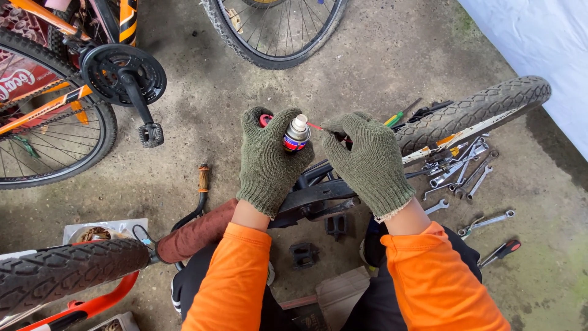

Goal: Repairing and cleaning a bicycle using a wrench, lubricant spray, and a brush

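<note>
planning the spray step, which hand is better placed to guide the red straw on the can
Right. The left hand is wrapped around the spray can, so its grip is taken. The right hand already has its fingertips at the thin red straw beside the nozzle, so it can likely steer it.

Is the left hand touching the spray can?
Touching. The head view shows the gloved left hand wrapped around the spray can, fingers closed on its body with no gap.

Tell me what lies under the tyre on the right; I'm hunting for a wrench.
Under the tyre lie several wrenches on the concrete floor. Whatever sits directly beneath the tread is hidden.
</note>
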